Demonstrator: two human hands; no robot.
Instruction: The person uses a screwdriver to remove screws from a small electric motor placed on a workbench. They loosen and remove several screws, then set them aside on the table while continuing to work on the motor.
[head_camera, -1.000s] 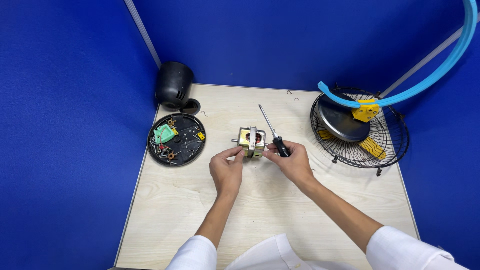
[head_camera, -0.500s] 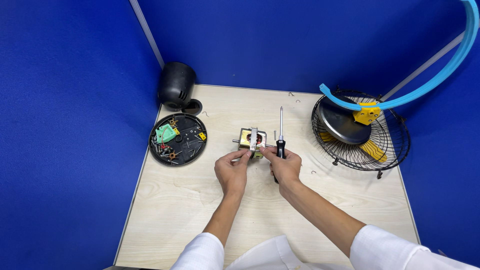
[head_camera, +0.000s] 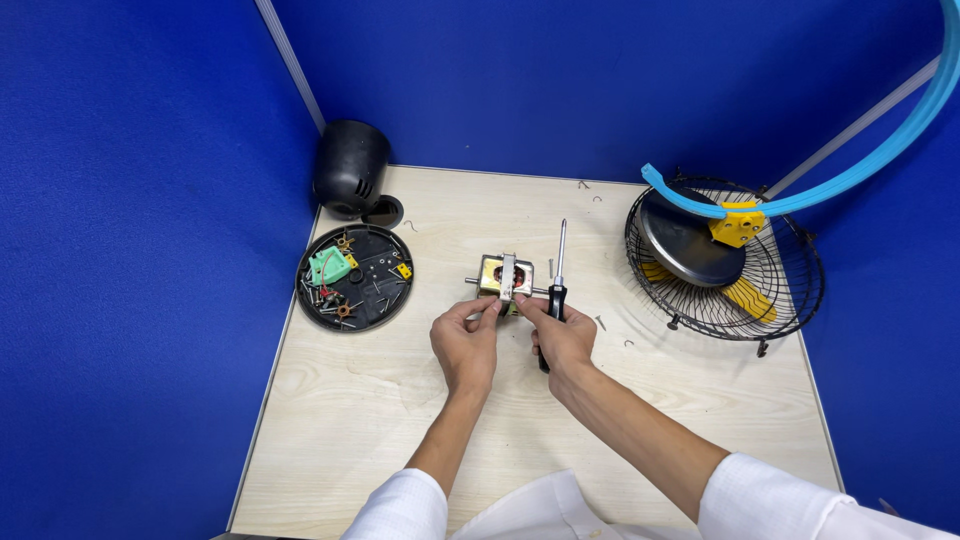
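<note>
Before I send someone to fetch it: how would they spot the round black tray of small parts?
On the pale wooden table, look to the left edge, just below the black dome-shaped housing. The round black tray lies flat there, alone in holding a green part and loose screws.

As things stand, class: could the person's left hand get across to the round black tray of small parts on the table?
Probably yes. The left hand is at the small motor, and the black tray lies to its left on the same table, with only bare wood between them. The hand would have to let go of the motor first.
</note>
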